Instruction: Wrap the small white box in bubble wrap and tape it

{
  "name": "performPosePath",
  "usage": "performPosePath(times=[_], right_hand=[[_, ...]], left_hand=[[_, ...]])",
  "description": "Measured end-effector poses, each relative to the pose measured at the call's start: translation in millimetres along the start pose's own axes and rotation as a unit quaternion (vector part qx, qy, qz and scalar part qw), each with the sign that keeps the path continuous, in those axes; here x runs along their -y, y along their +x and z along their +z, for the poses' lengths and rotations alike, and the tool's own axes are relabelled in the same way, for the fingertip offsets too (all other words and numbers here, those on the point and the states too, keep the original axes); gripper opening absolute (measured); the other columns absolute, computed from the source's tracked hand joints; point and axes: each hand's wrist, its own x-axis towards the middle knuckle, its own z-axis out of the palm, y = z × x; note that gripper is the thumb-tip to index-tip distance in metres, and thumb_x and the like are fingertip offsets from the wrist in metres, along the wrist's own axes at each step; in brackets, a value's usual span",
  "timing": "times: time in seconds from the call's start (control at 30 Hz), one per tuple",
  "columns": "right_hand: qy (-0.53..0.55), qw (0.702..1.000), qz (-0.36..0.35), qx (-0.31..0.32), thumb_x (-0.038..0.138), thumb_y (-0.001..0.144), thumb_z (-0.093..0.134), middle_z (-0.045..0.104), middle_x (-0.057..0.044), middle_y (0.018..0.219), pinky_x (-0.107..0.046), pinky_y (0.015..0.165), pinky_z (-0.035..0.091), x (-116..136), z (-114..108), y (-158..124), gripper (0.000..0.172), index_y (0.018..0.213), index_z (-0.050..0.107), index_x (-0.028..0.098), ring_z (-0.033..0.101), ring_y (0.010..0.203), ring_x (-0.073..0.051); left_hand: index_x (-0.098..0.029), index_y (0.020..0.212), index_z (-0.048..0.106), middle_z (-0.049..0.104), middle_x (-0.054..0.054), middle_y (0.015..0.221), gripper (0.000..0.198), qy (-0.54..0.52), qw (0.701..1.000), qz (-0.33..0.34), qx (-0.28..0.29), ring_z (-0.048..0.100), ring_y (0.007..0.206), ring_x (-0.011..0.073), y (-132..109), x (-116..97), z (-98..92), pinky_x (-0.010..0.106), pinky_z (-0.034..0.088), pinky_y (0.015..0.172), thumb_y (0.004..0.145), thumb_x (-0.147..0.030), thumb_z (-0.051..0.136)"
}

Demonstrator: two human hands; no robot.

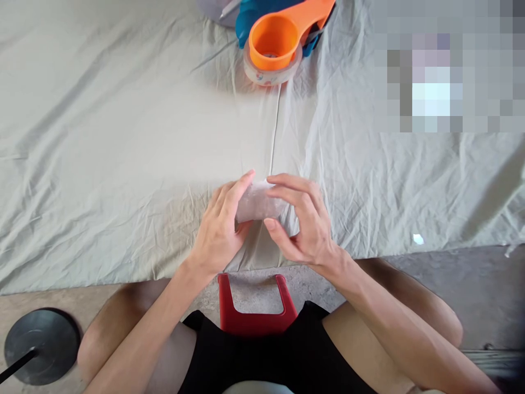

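A small translucent, whitish wrapped bundle (260, 203) lies between my hands near the front edge of the cloth-covered table. My left hand (223, 219) grips its left side, fingers along the far side and thumb below. Around its right side curves my right hand (305, 219), its fingers spread, with the index and middle fingertips at the top of the bundle and the thumb apart from them. What the bundle contains cannot be made out.
An orange tape dispenser (297, 30) with a clear tape roll (273, 75) stands at the far middle, beside a blue object (258, 12). A red stool (258, 322) is below the table edge. A round black base (42, 346) stands at lower left.
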Motion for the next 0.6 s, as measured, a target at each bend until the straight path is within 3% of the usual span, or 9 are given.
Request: performPosePath(times=[0.07, 0.13, 0.27, 0.37, 0.6], right_hand=[[0.033, 0.997, 0.055, 0.044, 0.036, 0.117, 0.057, 0.075, -0.013, 0.152, -0.055, 0.108, 0.059, 3.4, -6.6, 8.2, 0.037, 0.153, 0.06, 0.028, 0.074, 0.135, -0.034], [0.068, 0.989, 0.092, 0.091, 0.033, 0.119, 0.056, 0.079, -0.011, 0.145, -0.054, 0.111, 0.057, 4.6, -12.4, 17.4, 0.028, 0.143, 0.067, 0.026, 0.074, 0.133, -0.031], [0.134, 0.973, 0.137, 0.128, 0.027, 0.115, 0.06, 0.083, -0.006, 0.124, -0.048, 0.108, 0.059, 2.1, -20.9, 31.1, 0.017, 0.124, 0.075, 0.025, 0.075, 0.119, -0.027], [0.156, 0.961, 0.172, 0.146, 0.026, 0.11, 0.065, 0.081, -0.005, 0.121, -0.048, 0.104, 0.061, -0.6, -27.6, 36.8, 0.015, 0.12, 0.076, 0.027, 0.074, 0.114, -0.026], [0.203, 0.931, 0.224, 0.203, 0.034, 0.103, 0.077, 0.08, -0.003, 0.111, -0.049, 0.1, 0.063, -6.0, -45.0, 45.8, 0.006, 0.108, 0.079, 0.03, 0.074, 0.102, -0.025]], left_hand=[[-0.03, 0.179, 0.035, 0.073, 0.008, 0.158, 0.071, 0.014, 0.999, 0.03, -0.005, 0.072, 0.149, 0.026, 0.2, -1.1, 0.5, 0.045, 0.066, 0.124, 0.115, -0.01, 0.058], [-0.03, 0.181, 0.033, 0.073, 0.009, 0.157, 0.076, 0.024, 0.998, 0.05, -0.01, 0.071, 0.15, 0.0252, -0.1, -0.7, 1.2, 0.045, 0.067, 0.123, 0.113, -0.005, 0.056], [-0.033, 0.185, 0.025, 0.075, 0.01, 0.149, 0.081, 0.04, 0.997, 0.069, -0.001, 0.074, 0.144, 0.0224, -1.2, 1.2, 1.6, 0.04, 0.072, 0.114, 0.114, -0.004, 0.054], [-0.034, 0.187, 0.019, 0.075, 0.009, 0.146, 0.081, 0.051, 0.995, 0.08, 0.007, 0.07, 0.152, 0.0221, -2.1, 0.7, 0.9, 0.042, 0.07, 0.12, 0.118, -0.005, 0.049], [-0.02, 0.184, 0.023, 0.075, 0.012, 0.15, 0.073, 0.066, 0.991, 0.116, 0.019, 0.061, 0.163, 0.0222, -2.6, -0.3, -0.6, 0.037, 0.062, 0.129, 0.117, 0.0, 0.045]])
